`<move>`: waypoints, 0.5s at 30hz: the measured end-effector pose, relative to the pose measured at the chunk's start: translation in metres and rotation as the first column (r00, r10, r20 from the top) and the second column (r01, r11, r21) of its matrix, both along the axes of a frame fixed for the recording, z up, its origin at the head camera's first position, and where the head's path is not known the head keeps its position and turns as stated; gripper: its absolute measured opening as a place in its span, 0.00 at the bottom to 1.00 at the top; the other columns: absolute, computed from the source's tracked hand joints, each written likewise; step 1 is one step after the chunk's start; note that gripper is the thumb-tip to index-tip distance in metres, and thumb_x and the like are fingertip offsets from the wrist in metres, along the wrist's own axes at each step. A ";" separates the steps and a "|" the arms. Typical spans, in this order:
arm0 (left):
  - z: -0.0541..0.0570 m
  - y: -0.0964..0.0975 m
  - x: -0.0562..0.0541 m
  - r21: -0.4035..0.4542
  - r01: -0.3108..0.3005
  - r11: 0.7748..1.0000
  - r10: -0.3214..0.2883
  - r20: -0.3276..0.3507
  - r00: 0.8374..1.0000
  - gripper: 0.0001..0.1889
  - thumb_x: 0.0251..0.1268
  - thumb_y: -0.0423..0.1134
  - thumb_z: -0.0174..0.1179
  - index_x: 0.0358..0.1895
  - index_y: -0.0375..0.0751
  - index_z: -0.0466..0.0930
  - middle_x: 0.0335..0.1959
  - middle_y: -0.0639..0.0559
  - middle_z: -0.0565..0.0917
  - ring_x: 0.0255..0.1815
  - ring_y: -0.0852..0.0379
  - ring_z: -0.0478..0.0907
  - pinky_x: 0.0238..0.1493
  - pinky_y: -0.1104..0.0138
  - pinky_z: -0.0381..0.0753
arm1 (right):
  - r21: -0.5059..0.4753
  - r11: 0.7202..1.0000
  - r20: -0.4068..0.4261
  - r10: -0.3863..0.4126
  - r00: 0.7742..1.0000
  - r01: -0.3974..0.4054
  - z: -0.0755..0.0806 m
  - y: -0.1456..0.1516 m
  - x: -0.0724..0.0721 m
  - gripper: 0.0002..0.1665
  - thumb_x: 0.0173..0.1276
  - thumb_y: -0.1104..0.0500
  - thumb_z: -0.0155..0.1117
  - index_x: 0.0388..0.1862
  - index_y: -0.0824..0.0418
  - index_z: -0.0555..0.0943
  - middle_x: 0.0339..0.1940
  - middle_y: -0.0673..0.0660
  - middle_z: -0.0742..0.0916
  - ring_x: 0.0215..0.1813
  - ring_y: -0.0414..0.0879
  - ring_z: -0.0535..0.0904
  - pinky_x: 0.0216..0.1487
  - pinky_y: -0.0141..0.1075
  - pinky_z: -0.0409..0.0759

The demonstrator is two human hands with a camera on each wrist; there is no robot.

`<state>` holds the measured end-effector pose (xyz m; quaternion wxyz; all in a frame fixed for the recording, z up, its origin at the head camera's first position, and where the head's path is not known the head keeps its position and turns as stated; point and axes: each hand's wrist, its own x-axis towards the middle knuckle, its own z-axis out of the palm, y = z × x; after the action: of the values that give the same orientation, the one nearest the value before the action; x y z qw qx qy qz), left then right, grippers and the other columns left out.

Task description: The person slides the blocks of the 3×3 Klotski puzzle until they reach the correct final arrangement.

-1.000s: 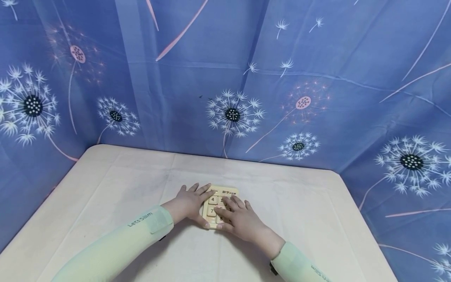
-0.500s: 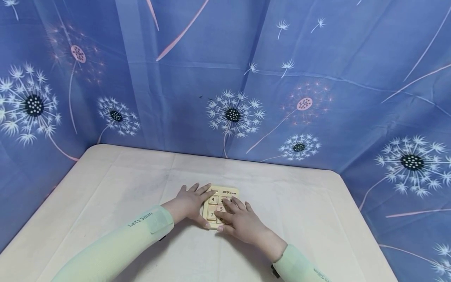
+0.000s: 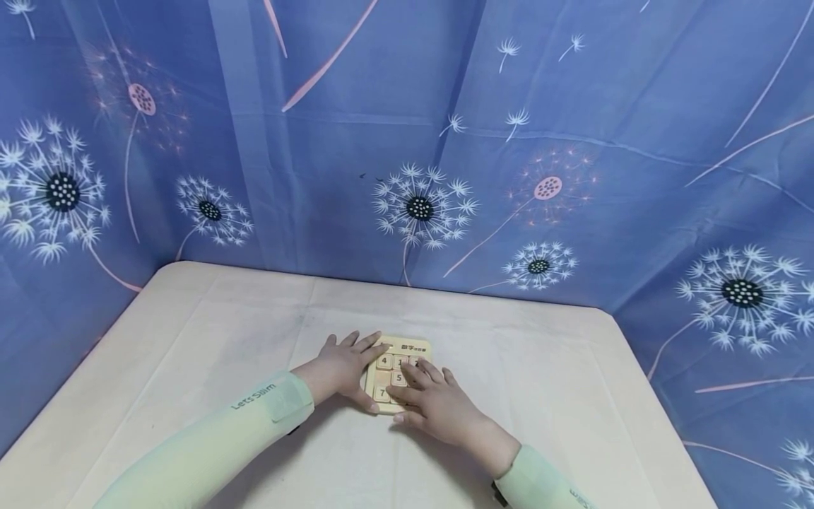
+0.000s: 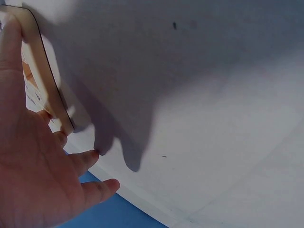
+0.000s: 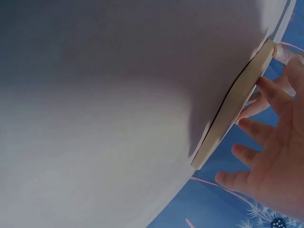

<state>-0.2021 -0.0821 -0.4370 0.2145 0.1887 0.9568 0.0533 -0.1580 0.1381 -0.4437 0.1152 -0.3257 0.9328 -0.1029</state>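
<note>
A pale yellow sliding number puzzle [image 3: 407,348] lies on the table, with numbered square tiles in its frame. My left hand [image 3: 343,364] spreads along its left side, thumb at the near corner and fingertips at the far left. Over the right part, my right hand [image 3: 439,403] has its fingers stretched across the tiles, with one fingertip at the 7 tile [image 3: 382,393]. A gap shows between the 4 tile [image 3: 384,361] and the 7 tile. Tiles 1 and 5 are visible too; those farther right are partly hidden. Each wrist view shows the puzzle frame's edge [image 4: 45,78] [image 5: 232,107].
The puzzle rests on a table [image 3: 254,311] with a cream cloth. Behind and beside it hangs a blue curtain [image 3: 318,177] with a dandelion print. Both forearms wear light green sleeves [image 3: 216,438].
The 7 tile has slid toward the near edge, leaving a gap above it. My right fingers have shifted slightly nearer with it; the left hand stays in place.
</note>
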 end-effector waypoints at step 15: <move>0.000 0.000 0.000 -0.004 0.005 1.000 -0.005 -0.008 1.000 0.61 0.41 0.73 0.74 0.82 0.60 0.56 0.86 0.57 0.51 0.86 0.41 0.52 0.83 0.37 0.54 | 0.032 0.999 -0.023 0.028 0.999 -0.027 0.000 0.001 0.000 0.33 0.73 0.36 0.59 0.73 0.44 0.76 0.81 0.61 0.69 0.82 0.67 0.61 0.74 0.74 0.65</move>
<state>-0.2019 -0.0821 -0.4373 0.2110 0.1907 0.9574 0.0501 -0.1580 0.1394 -0.4432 0.1110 -0.3378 0.9310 -0.0827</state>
